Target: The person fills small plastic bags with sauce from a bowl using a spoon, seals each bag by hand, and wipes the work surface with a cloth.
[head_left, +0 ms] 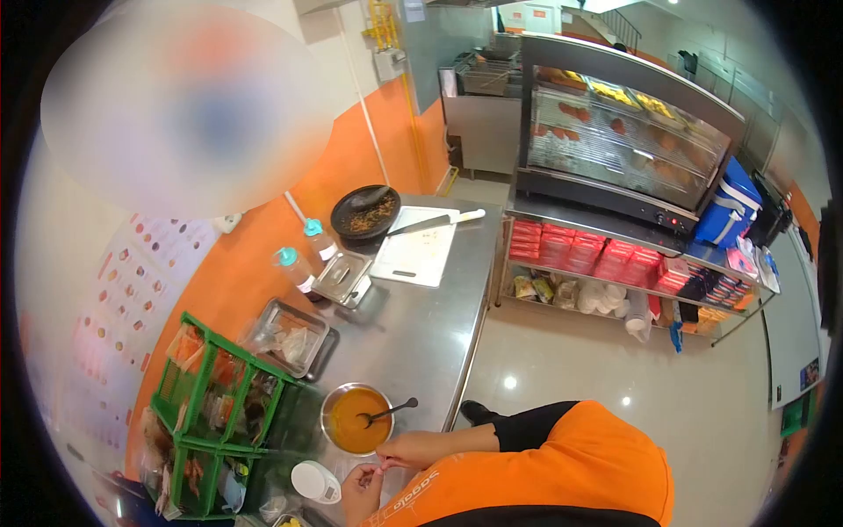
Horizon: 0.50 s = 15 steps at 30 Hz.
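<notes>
My right hand [399, 451] and my left hand [359, 492] meet at the fingertips, just below a steel bowl [326, 432]. Fingers of both are pinched together; whatever is between them is too small to make out. Orange-brown sauce [353, 408] fills the bowl, and a dark ladle [391, 410] rests in it, its handle over the rim. Close to my left hand sits a white round-topped kitchen scale [314, 481].
Green baskets [211, 413] of packets stand against the wall. Along the steel table [430, 329] are a steel tray [294, 338], a lidded container [342, 278], squeeze bottles [294, 268], a white cutting board [413, 255] with a knife [421, 224], and a black pan [364, 213]. A food warmer [623, 140] stands beyond.
</notes>
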Available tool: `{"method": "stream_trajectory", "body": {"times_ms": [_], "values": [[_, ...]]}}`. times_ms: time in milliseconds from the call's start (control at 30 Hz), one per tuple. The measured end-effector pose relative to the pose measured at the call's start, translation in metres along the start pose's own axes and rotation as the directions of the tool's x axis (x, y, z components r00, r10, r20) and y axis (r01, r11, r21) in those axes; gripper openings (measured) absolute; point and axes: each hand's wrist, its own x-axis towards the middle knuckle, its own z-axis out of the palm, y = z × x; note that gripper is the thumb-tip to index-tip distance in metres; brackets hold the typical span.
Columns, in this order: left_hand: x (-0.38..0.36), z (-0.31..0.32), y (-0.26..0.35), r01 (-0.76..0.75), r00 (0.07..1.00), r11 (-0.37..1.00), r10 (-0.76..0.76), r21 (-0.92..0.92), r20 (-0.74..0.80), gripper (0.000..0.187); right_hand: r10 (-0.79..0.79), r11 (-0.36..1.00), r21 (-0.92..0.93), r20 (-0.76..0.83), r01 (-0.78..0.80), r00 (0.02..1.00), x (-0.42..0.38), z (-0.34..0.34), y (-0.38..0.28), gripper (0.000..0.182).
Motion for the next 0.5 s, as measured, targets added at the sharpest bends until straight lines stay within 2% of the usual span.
{"method": "stream_trajectory", "body": {"times_ms": [133, 233, 333, 433, 500], "values": [[-0.001, 0.011, 0.003, -0.045, 0.999, 0.994, 0.043, 0.099, 0.027, 0.012, 0.012, 0.999, -0.042, -0.004, -0.012, 1.0, -0.018, -0.003, -0.002, 0.028], [-0.007, 0.029, 0.02, -0.023, 0.999, 0.993, 0.019, 0.115, 0.034, 0.015, -0.028, 0.996, -0.085, 0.005, 0.028, 1.0, -0.033, -0.007, 0.002, 0.028], [-0.002, 0.033, 0.009, -0.127, 0.99, 0.953, 0.106, 0.275, 0.088, 0.017, -0.06, 0.991, -0.123, -0.013, 0.058, 0.998, -0.05, -0.019, -0.003, 0.028], [-0.004, 0.05, 0.008, -0.074, 0.996, 0.943, 0.055, 0.325, 0.069, 0.017, -0.054, 0.982, -0.182, -0.025, 0.048, 0.998, -0.069, -0.03, 0.0, 0.027], [0.005, 0.065, -0.001, -0.191, 0.976, 0.921, 0.141, 0.34, 0.169, 0.017, -0.055, 0.971, -0.233, -0.03, 0.046, 0.998, -0.086, -0.036, 0.007, 0.027]]}}
